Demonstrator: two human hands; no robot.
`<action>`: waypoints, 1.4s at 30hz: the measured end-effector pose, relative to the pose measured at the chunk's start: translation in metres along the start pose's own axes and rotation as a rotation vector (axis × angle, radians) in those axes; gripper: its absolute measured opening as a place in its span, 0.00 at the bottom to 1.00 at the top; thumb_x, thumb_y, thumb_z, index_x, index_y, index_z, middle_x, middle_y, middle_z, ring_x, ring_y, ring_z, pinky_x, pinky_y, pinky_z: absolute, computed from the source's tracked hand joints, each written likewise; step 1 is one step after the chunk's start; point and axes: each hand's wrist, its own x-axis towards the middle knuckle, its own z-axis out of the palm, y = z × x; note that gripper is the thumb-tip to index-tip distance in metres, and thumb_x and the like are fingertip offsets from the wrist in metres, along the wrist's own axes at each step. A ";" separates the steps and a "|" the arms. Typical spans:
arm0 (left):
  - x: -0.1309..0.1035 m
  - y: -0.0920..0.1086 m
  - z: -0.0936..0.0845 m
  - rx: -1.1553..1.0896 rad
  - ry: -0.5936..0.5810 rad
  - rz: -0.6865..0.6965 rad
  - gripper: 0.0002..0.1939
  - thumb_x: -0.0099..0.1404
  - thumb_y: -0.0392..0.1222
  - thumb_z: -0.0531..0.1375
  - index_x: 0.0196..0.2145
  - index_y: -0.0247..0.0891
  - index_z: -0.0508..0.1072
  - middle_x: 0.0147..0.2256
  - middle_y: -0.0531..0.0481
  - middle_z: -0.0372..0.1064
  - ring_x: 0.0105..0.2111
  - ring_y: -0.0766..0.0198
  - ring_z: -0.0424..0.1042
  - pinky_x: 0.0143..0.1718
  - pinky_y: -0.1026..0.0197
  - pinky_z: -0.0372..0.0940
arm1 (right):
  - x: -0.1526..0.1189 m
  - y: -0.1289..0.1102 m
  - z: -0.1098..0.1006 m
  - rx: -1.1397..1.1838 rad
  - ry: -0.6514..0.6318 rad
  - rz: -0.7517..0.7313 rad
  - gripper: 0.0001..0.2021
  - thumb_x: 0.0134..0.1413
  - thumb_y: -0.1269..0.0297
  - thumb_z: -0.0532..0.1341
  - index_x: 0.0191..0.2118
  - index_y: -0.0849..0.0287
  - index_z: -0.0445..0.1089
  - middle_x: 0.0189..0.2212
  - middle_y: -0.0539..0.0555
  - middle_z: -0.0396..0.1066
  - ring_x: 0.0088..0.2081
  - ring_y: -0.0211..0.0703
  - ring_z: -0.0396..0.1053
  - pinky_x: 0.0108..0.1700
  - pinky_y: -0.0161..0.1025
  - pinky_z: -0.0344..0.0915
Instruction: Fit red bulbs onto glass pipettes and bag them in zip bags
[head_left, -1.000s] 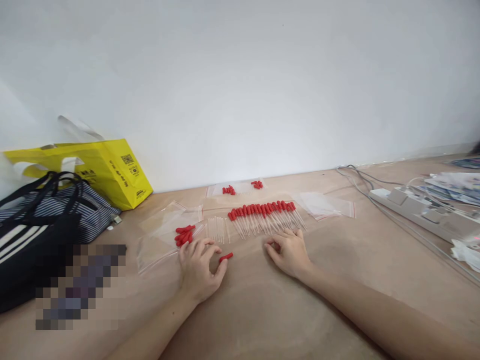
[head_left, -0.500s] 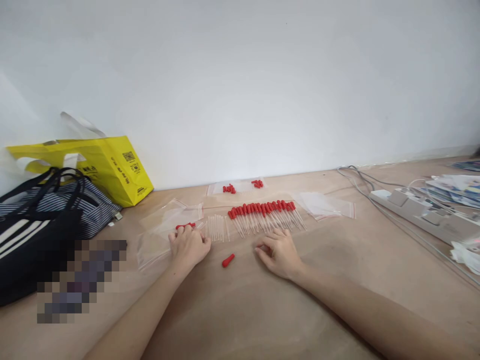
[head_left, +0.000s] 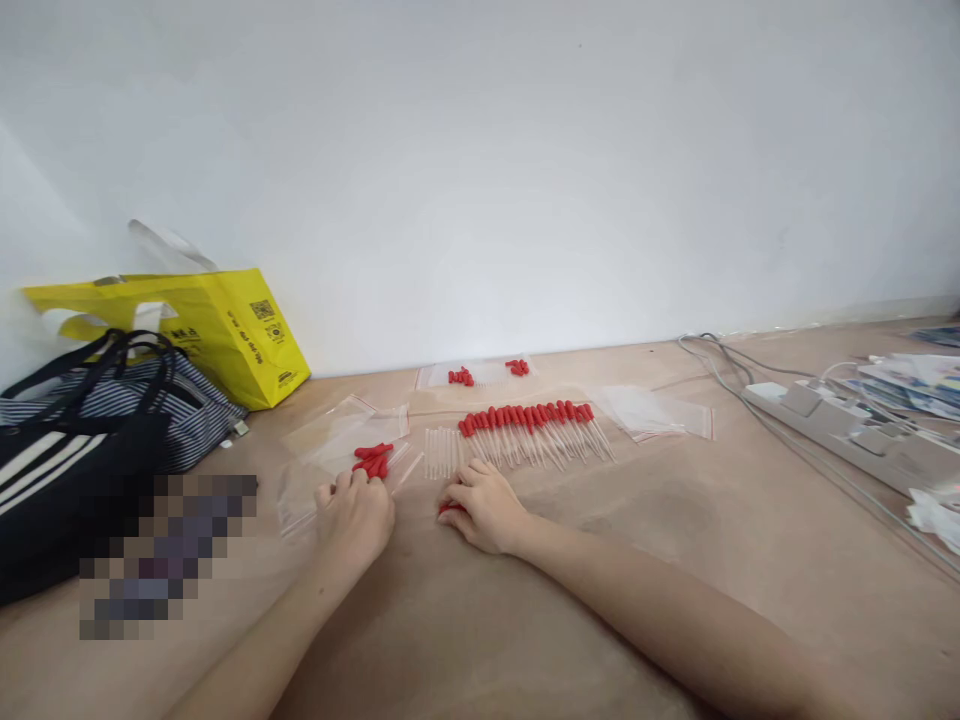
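My right hand point(head_left: 484, 507) is closed on a red rubber bulb point(head_left: 450, 508), whose end shows under its fingers. My left hand point(head_left: 355, 522) rests with curled fingers at the near edge of a small pile of red bulbs point(head_left: 373, 460) on clear plastic bags; what it holds, if anything, is hidden. Between and beyond the hands lies a row of clear thin tubes point(head_left: 442, 453). To its right is a long row of tubes with red bulbs on them point(head_left: 529, 420), bulbs pointing away from me.
Farther back, a clear bag point(head_left: 484, 372) bears two red groups. Another clear bag point(head_left: 660, 412) lies right of the row. A yellow bag point(head_left: 247, 335) and a black striped bag point(head_left: 82, 470) stand left. A power strip point(head_left: 847, 425) with cables and papers point(head_left: 919, 383) lie right.
My right hand has moved left onto the lone red bulb. My left hand has shifted left and toward me, uncovering more of the red bulb pile.
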 end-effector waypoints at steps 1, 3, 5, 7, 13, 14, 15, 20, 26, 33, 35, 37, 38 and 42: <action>-0.005 -0.002 0.000 0.001 0.009 0.001 0.15 0.57 0.36 0.47 0.29 0.33 0.73 0.34 0.37 0.68 0.38 0.48 0.63 0.37 0.49 0.52 | -0.003 0.001 -0.002 0.002 -0.001 -0.004 0.07 0.51 0.62 0.57 0.33 0.59 0.68 0.32 0.53 0.65 0.37 0.41 0.58 0.38 0.37 0.53; -0.017 -0.005 0.000 -0.018 0.044 -0.002 0.14 0.59 0.36 0.47 0.30 0.33 0.72 0.34 0.38 0.68 0.38 0.49 0.63 0.39 0.48 0.51 | -0.012 0.005 -0.011 0.010 0.020 0.002 0.06 0.52 0.65 0.56 0.34 0.60 0.67 0.31 0.54 0.65 0.36 0.41 0.58 0.38 0.37 0.54; -0.027 -0.005 0.001 -0.060 0.070 0.003 0.13 0.60 0.37 0.48 0.30 0.34 0.72 0.34 0.41 0.68 0.38 0.50 0.64 0.41 0.48 0.50 | -0.025 0.012 -0.021 0.024 0.067 0.005 0.07 0.53 0.68 0.53 0.36 0.61 0.66 0.32 0.54 0.65 0.35 0.41 0.58 0.37 0.37 0.54; -0.036 -0.002 0.003 -0.113 0.075 0.037 0.12 0.60 0.38 0.49 0.28 0.36 0.72 0.33 0.43 0.69 0.38 0.52 0.64 0.42 0.48 0.49 | -0.041 0.022 -0.033 0.029 0.122 0.006 0.11 0.54 0.71 0.50 0.41 0.59 0.66 0.33 0.55 0.65 0.35 0.41 0.59 0.37 0.38 0.55; -0.038 0.014 0.003 -0.275 0.102 0.260 0.09 0.59 0.37 0.51 0.26 0.39 0.70 0.30 0.47 0.68 0.36 0.55 0.64 0.43 0.48 0.50 | -0.079 0.051 -0.055 0.173 0.215 0.198 0.09 0.54 0.66 0.51 0.37 0.58 0.67 0.31 0.54 0.66 0.33 0.40 0.62 0.35 0.37 0.58; -0.036 0.017 0.002 -0.315 0.110 0.299 0.08 0.59 0.37 0.52 0.27 0.39 0.70 0.31 0.47 0.68 0.36 0.55 0.64 0.43 0.48 0.50 | -0.082 0.053 -0.057 0.232 0.220 0.245 0.08 0.54 0.65 0.52 0.36 0.58 0.66 0.30 0.54 0.66 0.31 0.39 0.62 0.34 0.36 0.59; -0.033 0.020 0.001 -0.371 0.106 0.340 0.07 0.58 0.38 0.52 0.29 0.39 0.69 0.32 0.47 0.67 0.36 0.56 0.64 0.42 0.49 0.52 | -0.085 0.054 -0.058 0.287 0.213 0.291 0.07 0.53 0.64 0.53 0.35 0.58 0.66 0.28 0.53 0.66 0.29 0.37 0.62 0.31 0.34 0.59; -0.020 0.041 0.001 -0.689 0.007 0.480 0.06 0.60 0.40 0.52 0.34 0.37 0.66 0.35 0.47 0.64 0.37 0.59 0.63 0.38 0.57 0.58 | -0.087 0.051 -0.060 0.382 0.087 0.370 0.05 0.50 0.63 0.55 0.32 0.59 0.63 0.23 0.49 0.65 0.22 0.34 0.59 0.24 0.31 0.57; -0.010 0.063 0.007 -0.700 0.031 0.440 0.06 0.60 0.39 0.53 0.27 0.37 0.64 0.30 0.49 0.64 0.34 0.59 0.63 0.36 0.56 0.56 | -0.080 0.050 -0.061 0.195 0.045 0.148 0.10 0.47 0.64 0.60 0.38 0.58 0.67 0.31 0.53 0.68 0.34 0.40 0.62 0.38 0.40 0.60; -0.013 0.066 0.011 -0.730 0.097 0.415 0.05 0.62 0.37 0.51 0.28 0.37 0.62 0.28 0.52 0.66 0.31 0.61 0.64 0.35 0.57 0.52 | -0.075 0.048 -0.051 0.250 0.095 0.124 0.07 0.53 0.66 0.55 0.35 0.55 0.70 0.32 0.53 0.67 0.36 0.40 0.63 0.39 0.39 0.61; -0.014 0.066 0.011 -0.758 0.120 0.430 0.05 0.62 0.36 0.50 0.29 0.37 0.62 0.27 0.53 0.66 0.31 0.62 0.65 0.37 0.57 0.51 | -0.072 0.044 -0.049 0.314 0.115 0.135 0.07 0.53 0.68 0.54 0.35 0.56 0.69 0.33 0.53 0.67 0.36 0.39 0.64 0.39 0.37 0.61; -0.014 0.066 0.011 -0.780 0.147 0.451 0.05 0.63 0.36 0.50 0.30 0.37 0.63 0.28 0.54 0.67 0.31 0.64 0.65 0.39 0.57 0.49 | -0.068 0.040 -0.047 0.368 0.121 0.135 0.06 0.53 0.70 0.53 0.34 0.58 0.67 0.33 0.53 0.66 0.35 0.37 0.64 0.38 0.35 0.62; -0.014 0.066 0.010 -0.785 0.162 0.461 0.05 0.63 0.36 0.49 0.30 0.38 0.63 0.29 0.55 0.68 0.31 0.64 0.66 0.39 0.57 0.48 | -0.067 0.039 -0.047 0.385 0.122 0.136 0.06 0.53 0.71 0.53 0.34 0.58 0.66 0.32 0.53 0.66 0.35 0.37 0.64 0.38 0.35 0.62; -0.014 0.067 0.010 -0.777 0.231 0.504 0.07 0.64 0.37 0.49 0.32 0.40 0.66 0.30 0.55 0.70 0.32 0.63 0.67 0.41 0.56 0.46 | -0.065 0.037 -0.045 0.402 0.133 0.179 0.05 0.52 0.72 0.54 0.34 0.59 0.65 0.30 0.52 0.67 0.33 0.37 0.64 0.36 0.35 0.62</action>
